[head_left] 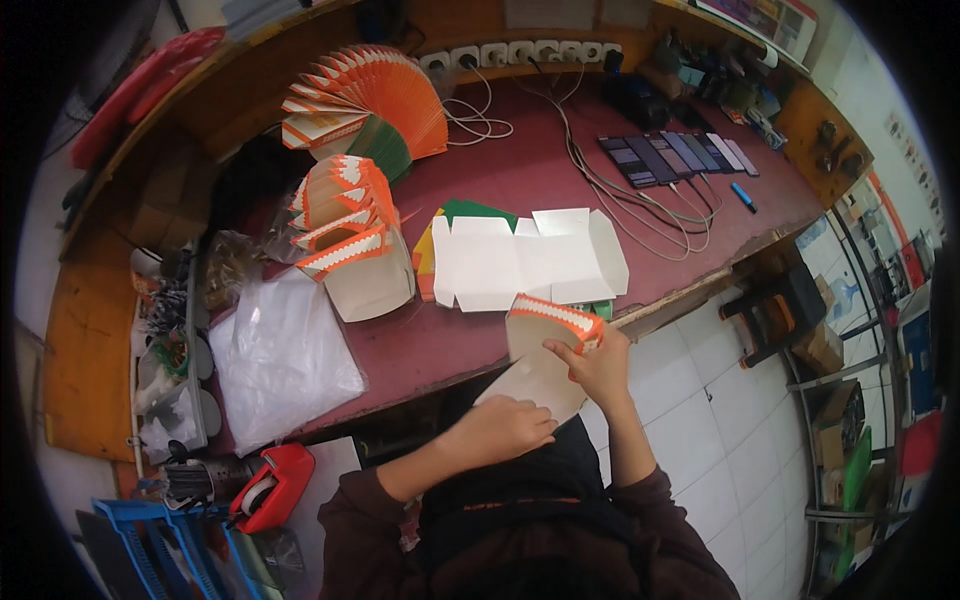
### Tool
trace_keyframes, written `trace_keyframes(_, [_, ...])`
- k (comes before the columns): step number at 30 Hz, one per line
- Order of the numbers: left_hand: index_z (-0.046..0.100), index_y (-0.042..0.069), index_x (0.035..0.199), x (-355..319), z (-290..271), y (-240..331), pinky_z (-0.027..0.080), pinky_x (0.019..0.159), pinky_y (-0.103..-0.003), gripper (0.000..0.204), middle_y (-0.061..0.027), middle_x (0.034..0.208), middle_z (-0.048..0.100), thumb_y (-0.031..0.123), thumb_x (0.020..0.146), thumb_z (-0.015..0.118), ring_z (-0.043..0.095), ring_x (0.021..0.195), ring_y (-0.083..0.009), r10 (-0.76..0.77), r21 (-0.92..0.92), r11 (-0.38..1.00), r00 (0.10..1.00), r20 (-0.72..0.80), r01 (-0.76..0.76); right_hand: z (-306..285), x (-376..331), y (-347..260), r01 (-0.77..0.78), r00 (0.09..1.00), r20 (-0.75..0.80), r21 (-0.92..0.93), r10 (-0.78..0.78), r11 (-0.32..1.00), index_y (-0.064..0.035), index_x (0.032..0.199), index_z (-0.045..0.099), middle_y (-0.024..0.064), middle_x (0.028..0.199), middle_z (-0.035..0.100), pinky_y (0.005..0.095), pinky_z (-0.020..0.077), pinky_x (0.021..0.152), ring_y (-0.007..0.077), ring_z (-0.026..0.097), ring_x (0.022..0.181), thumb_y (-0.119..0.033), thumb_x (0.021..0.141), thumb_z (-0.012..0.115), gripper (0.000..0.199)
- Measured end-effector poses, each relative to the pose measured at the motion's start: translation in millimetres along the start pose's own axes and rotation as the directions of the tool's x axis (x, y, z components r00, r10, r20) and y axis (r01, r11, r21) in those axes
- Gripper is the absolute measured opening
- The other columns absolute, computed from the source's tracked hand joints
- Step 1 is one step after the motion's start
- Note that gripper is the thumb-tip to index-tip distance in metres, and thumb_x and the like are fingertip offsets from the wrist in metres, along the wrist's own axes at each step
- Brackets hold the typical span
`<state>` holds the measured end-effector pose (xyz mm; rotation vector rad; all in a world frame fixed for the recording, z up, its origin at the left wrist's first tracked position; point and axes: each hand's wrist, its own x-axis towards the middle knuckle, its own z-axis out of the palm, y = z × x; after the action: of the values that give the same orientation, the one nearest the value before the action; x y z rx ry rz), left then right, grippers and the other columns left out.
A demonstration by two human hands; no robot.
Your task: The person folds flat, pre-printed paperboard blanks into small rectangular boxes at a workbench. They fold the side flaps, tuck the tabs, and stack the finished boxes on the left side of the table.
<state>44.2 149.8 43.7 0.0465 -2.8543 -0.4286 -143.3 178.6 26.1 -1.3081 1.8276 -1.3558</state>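
Observation:
Over my lap, at the table's front edge, I hold a folded card box piece (535, 375), whitish inside with an orange and white zigzag rim. My right hand (600, 368) grips its orange-rimmed side, thumb on the inner face. My left hand (505, 428) is closed at the lower edge, fingers curled against the card. Just beyond lie flat card box blanks (530, 258), white side up, with green and yellow edges showing beneath. Left of them stands a nested row of folded card boxes (370, 275) with the same orange rims.
Fanned orange card blanks (405, 95) lie at the back left. Clear plastic bags (285, 350) cover the table's left front. A red tape dispenser (275, 487) stands lower left. Several phones (680, 155) with cables and a blue marker (743, 197) lie at right, near a power strip (520, 53).

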Motion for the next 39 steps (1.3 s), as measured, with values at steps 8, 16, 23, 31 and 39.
trace_keyframes(8, [0.055,0.005,0.067,-4.5,-26.5,-34.7,0.038,0.048,-0.032,0.038,-0.0070,0.064,0.052,0.033,0.067,0.080,0.050,0.054,-0.0214,-0.422,-0.475,0.868,0.721,-0.550,0.146,29.9,-41.4,9.3,0.065,0.992,0.095,0.178,-0.083,0.982,0.0016,0.065,0.061,0.0005,0.057,0.055,0.0235,0.0367,0.040,0.0058,0.051,0.048,-0.012,0.068,0.080,0.023])
trace_keyframes(16, [0.059,0.001,0.070,-18.3,19.7,-33.5,0.039,0.051,-0.031,0.044,-0.0066,0.058,0.049,0.042,0.088,0.061,0.050,0.054,-0.0160,-0.426,-0.850,0.491,0.800,-0.423,-0.188,10.1,-36.1,-6.3,0.495,0.868,-0.077,0.217,-0.491,0.841,-0.0004,0.064,0.058,0.0037,0.053,0.046,0.0273,0.0327,0.045,0.0154,0.042,0.045,-0.030,0.086,0.064,0.038])
trace_keyframes(23, [0.061,-0.006,0.091,-38.5,19.5,-6.6,0.045,0.076,-0.027,0.044,-0.0050,0.082,0.059,0.036,0.095,0.052,0.054,0.078,-0.0120,-0.412,-0.906,0.119,0.850,0.328,0.407,-2.6,-9.2,7.7,-0.074,0.993,-0.072,0.221,0.092,0.973,0.0024,0.066,0.058,0.0018,0.059,0.054,0.0269,0.0356,0.048,0.0068,0.044,0.053,-0.029,0.095,0.053,0.043])
trace_keyframes(31, [0.062,-0.002,0.080,-51.7,-5.3,9.4,0.044,0.065,-0.027,0.024,-0.0017,0.074,0.056,0.017,0.091,0.052,0.052,0.067,-0.0107,-0.864,-0.970,-0.153,0.451,0.224,0.190,29.5,-17.5,31.6,-0.716,0.692,0.617,0.525,0.375,0.459,-0.0011,0.103,0.063,0.0038,0.091,0.065,0.0216,0.0460,0.066,0.0062,0.058,0.079,-0.029,0.095,0.054,0.031])
trace_keyframes(39, [0.064,0.004,0.100,-112.3,-34.1,-90.0,0.033,0.099,-0.041,0.018,-0.0149,0.126,0.042,0.009,0.085,0.056,0.043,0.116,-0.0306,-0.515,-0.262,0.806,0.409,-0.753,0.531,55.7,41.3,-12.8,0.261,0.800,0.569,-0.041,-0.193,0.964,0.0006,0.118,0.055,0.0162,0.107,0.063,0.0368,0.0460,0.083,0.0270,0.061,0.096,-0.013,0.082,0.064,0.039])
